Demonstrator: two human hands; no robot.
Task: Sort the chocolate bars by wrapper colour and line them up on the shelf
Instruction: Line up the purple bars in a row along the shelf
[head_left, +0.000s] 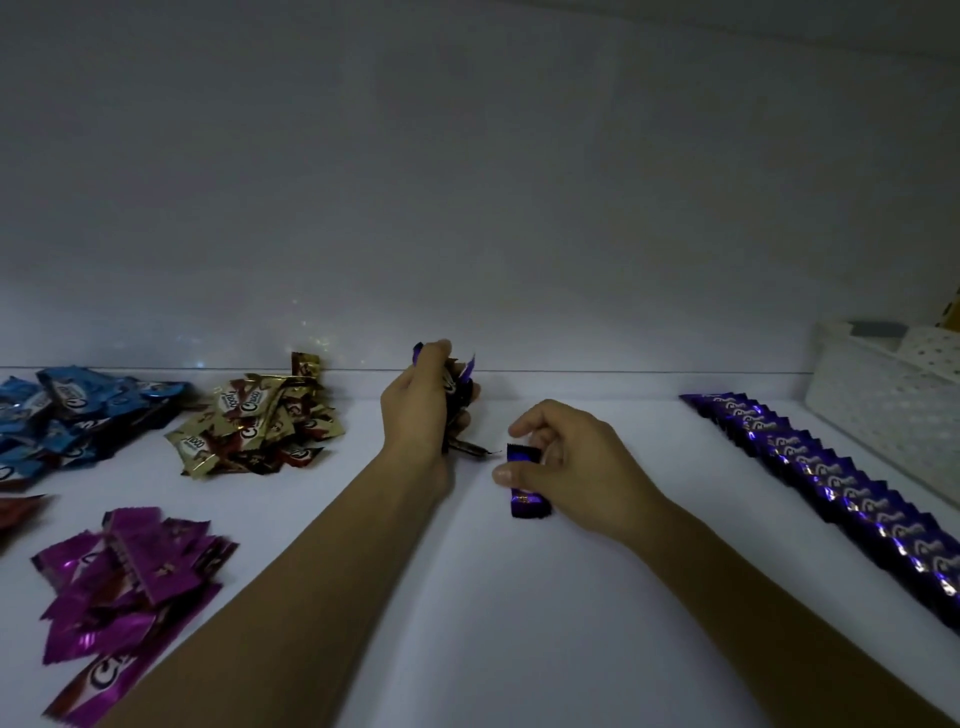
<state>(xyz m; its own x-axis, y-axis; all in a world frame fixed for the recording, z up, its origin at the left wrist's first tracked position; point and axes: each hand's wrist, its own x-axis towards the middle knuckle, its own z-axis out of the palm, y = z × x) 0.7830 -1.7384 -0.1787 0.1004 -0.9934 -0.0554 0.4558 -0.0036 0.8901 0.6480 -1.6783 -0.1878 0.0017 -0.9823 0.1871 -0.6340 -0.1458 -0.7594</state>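
Left hand (415, 410) grips a bunch of dark purple foil-wrapped bars (460, 387); at its four o'clock I see my right hand (576, 467) pinching one dark purple foil bar (527, 501) on the white shelf (519, 623), with the lined-up purple row (841, 483) at three o'clock.

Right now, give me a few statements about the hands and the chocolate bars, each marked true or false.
1. The left hand grips a bunch of purple bars. True.
2. The right hand is empty. False: it pinches one purple bar.
3. A row of purple bars lies lined up at the right. True.
4. The gold bars stand in a neat row. False: they lie in a loose pile.
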